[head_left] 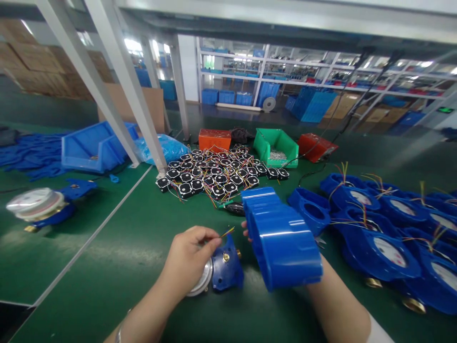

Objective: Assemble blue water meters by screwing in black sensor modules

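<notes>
My left hand (194, 255) pinches the ends of some thin coloured wires (227, 232) between thumb and fingers. Beneath it lies a water meter with a round silvery body (202, 281), partly covered by the hand, beside a blue bracket (226, 269) with brass fittings. In my right hand (245, 231) is a glossy blue plastic housing (285, 238), tilted above the bench. Only a few fingertips show at its left edge; the housing hides the rest of that hand. A black-handled tool (234, 208) lies just behind the housing.
Several black wired modules (214, 174) cover the bench's middle. Assembled blue meters (389, 250) crowd the right, next to a loose blue housing (310, 209). A green bin (274, 147) stands behind, a blue bin (94, 147) and another meter (37, 205) at left. White metal posts (132, 81) rise there.
</notes>
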The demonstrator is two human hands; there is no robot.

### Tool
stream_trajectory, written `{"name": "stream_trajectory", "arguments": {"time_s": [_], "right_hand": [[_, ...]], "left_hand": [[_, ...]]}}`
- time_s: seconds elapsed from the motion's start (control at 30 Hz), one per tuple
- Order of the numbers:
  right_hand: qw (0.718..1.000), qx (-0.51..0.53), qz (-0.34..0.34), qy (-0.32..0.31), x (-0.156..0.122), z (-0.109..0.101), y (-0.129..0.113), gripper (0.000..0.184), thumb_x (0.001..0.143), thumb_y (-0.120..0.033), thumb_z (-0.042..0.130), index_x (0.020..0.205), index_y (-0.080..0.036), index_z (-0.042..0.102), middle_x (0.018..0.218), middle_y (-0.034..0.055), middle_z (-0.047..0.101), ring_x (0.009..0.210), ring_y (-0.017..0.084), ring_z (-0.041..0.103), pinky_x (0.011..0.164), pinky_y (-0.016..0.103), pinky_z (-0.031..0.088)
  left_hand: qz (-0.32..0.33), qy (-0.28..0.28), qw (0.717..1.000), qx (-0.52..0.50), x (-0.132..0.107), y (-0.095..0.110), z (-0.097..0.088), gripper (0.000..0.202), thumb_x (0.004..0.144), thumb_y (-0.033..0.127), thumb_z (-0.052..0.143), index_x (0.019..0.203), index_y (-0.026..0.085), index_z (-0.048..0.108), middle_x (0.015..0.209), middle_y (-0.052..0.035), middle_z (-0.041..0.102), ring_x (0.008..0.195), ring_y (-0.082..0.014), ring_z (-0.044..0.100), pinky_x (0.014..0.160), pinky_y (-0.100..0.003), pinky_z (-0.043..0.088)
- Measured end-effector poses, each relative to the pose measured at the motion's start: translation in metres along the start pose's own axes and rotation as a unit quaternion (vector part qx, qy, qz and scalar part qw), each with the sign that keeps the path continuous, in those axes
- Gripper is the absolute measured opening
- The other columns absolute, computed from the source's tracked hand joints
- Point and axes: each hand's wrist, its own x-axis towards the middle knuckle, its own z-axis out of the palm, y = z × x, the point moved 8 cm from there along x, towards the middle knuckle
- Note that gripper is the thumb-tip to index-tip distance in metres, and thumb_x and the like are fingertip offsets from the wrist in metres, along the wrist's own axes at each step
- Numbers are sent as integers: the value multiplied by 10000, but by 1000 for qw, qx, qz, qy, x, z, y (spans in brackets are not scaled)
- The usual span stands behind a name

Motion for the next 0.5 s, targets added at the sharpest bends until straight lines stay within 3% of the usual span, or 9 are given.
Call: {"name": "stream_trajectory", "arguments": {"time_s": [0.1,0.27,0.5], "right_hand": [[998,57,5,-18,16,18,4,451,695,-483,570,972,-134,498,918,53,566,762,121,538,683,229,457],[998,54,3,-28,30,27,12,435,722,-428,572,1026,-132,477,940,41,555,762,101,518,678,196,430],[997,12,-13,-76,17,29,8,490,772,-438,530,1149,-137,443,1077,54,518,927,141,504,809,251,418]], "left_hand": [[6,2,999,-33,-1,0,-2,158,700,281,533,654,191,654,664,-10,642,671,-169,580,632,-267,445],[1,11,997,-81,-1,-2,-4,121,654,183,529,601,157,635,649,-13,658,648,-179,594,603,-270,474],[-52,27,994,-88,3,-16,-4,253,695,367,586,598,135,606,565,-19,621,550,-149,557,526,-252,457]]}}
